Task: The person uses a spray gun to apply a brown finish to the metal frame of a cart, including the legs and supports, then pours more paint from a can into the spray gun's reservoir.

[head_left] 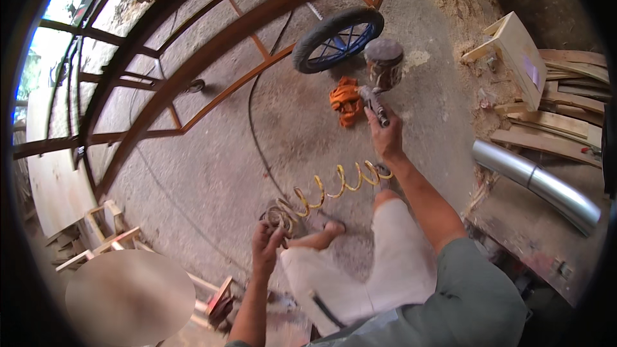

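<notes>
My right hand (388, 138) is closed around the grip of a spray gun (373, 101), whose round, paint-stained cup (385, 67) sits at its far end. A yellow coiled air hose (350, 185) stretches from below my right hand across to my left hand. My left hand (265, 243) is closed on the bunched coils of that hose, low and left of the middle. Just left of the spray gun, an orange rag (346, 103) lies crumpled on the floor, apart from my fingers.
A brown metal frame (257, 19) arches across the upper left. Beyond the gun stands a black-tyred wheel with blue spokes (338, 40). A dark cable (252, 115) runs over the concrete floor. Wood strips (565, 119), a wooden box (524, 58) and a silver duct pipe (536, 183) lie right.
</notes>
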Demonstrator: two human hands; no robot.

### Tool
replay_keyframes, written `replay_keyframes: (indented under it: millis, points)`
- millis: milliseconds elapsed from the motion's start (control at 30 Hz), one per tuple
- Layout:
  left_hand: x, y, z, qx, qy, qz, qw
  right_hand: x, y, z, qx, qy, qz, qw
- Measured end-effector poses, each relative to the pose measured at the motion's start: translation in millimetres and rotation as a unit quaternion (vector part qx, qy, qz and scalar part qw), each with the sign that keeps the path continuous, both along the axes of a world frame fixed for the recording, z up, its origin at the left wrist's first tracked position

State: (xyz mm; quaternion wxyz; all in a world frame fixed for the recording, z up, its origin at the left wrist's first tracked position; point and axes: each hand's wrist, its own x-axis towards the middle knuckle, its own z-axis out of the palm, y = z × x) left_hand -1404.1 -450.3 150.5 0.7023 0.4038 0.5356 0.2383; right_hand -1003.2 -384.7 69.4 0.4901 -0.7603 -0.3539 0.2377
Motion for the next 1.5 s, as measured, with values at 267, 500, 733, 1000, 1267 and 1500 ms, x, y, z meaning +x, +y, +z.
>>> replay_keyframes:
  millis: [267, 500, 733, 1000, 1267, 1500]
  points:
    - [58.6, 33.5, -275.7, 0.077, 0.004, -0.024, 0.997, 101.3, 87.9, -205.6, 0.1, -0.123, -0.02, 0.987]
    - [96.4, 54.0, -300.7, 0.24, -0.006, -0.015, 0.971, 138.1, 153.9, -271.5, 0.198, -0.192, -0.011, 0.961]
    - [132.5, 35.4, -296.7, 0.237, -0.027, -0.005, 0.971, 105.5, 150.2, -281.5, 0.195, -0.102, 0.101, 0.97]
    - [151.8, 23.5, -295.6, 0.213, -0.027, 0.003, 0.977, 68.8, 148.2, -312.0, 0.229, -0.076, 0.132, 0.962]
    - [163.6, 24.4, -298.7, 0.189, 0.0, -0.025, 0.982, 68.1, 143.6, -331.2, 0.207, -0.163, 0.018, 0.964]
    - [161.8, 24.0, -299.2, 0.186, 0.009, -0.002, 0.983, 47.7, 159.9, -325.7, 0.248, -0.042, 0.103, 0.962]
